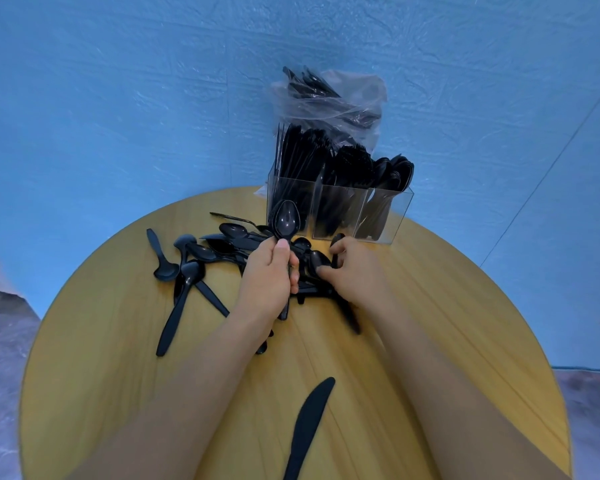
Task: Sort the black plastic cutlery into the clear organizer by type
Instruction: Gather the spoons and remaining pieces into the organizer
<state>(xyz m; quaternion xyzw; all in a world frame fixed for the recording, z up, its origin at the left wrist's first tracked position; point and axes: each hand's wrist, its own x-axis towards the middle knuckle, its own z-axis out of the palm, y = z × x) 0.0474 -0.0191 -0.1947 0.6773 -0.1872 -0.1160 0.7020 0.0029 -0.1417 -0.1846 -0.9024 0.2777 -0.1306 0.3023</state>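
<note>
Left hand (271,271) grips a stack of glossy black plastic spoons (285,221) by the handles, just before the clear three-bay organizer (390,216), while right hand (352,268) pinches another black spoon (317,259) from the pile — light, slick, probably best held mid-handle.

Your table top (430,341) is yellow-tan with fine wood-grain streaks running lengthwise. Every piece of cutlery you see is glossy black: the loose spoons (201,252) at centre left, the bunch of spoons (284,220) with a white glint on the top bowl, and the knife (309,424) at lower centre, which looks matte. The organizer (392,216) is clear and colourless, its contents solid black. The bag (329,98) at upper centre is transparent with whitish creases. The backdrop (118,98) is blue, wrinkled and mottled. The floor (0,341) at lower left is grey-purple.
</note>
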